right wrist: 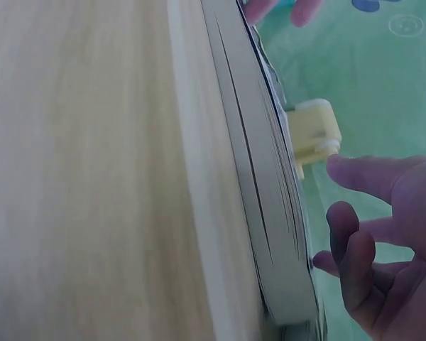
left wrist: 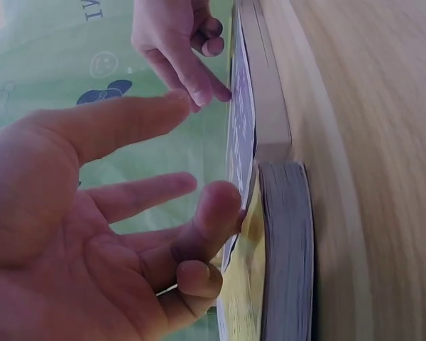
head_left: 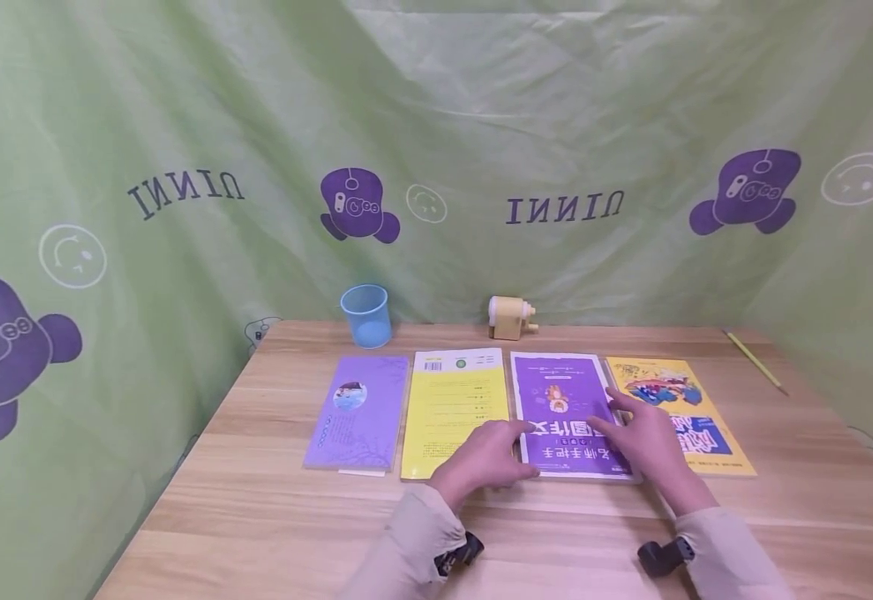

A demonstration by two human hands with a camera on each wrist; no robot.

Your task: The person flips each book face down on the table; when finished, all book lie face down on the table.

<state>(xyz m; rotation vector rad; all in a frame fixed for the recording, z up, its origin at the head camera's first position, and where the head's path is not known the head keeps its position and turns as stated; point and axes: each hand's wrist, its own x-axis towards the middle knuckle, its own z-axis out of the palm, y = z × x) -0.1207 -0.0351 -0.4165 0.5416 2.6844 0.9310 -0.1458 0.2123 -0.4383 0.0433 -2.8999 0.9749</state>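
Head view, layout: four books lie in a row on the wooden surface [head_left: 271,533]; from left, a lilac book [head_left: 357,412], a yellow book [head_left: 455,408], a purple book [head_left: 567,414] and an orange book [head_left: 676,412].
Head view, purple book: lies flat, third in the row, long axis running away from the person, its side edges just beside its neighbours.
Head view, left hand [head_left: 485,457]: fingers straight and relaxed, holding nothing; it rests at the seam between the yellow book and the purple book, at their near end, fingertips at the purple cover's left edge.
Head view, right hand [head_left: 645,435]: spread flat, gripping nothing; fingertips lie on the right part of the purple cover, palm over the seam with the orange book.
Head view, which is nearer: both hands flank the purple book; the book lies between and ahead of them.
Head view, back of surface: blue cup [head_left: 366,316], yellow pencil sharpener [head_left: 510,317], and a pencil [head_left: 755,362] at far right.
Left wrist view: left hand [left wrist: 121,234] with fingers extended, one fingertip touching the purple book [left wrist: 240,135] at its edge, above the yellow book [left wrist: 243,284]; the right hand [left wrist: 177,42] presses further along.
Right wrist view: right hand [right wrist: 387,249] with loose fingers beside the book's page edge; contact cannot be judged here; sharpener [right wrist: 314,135] behind.
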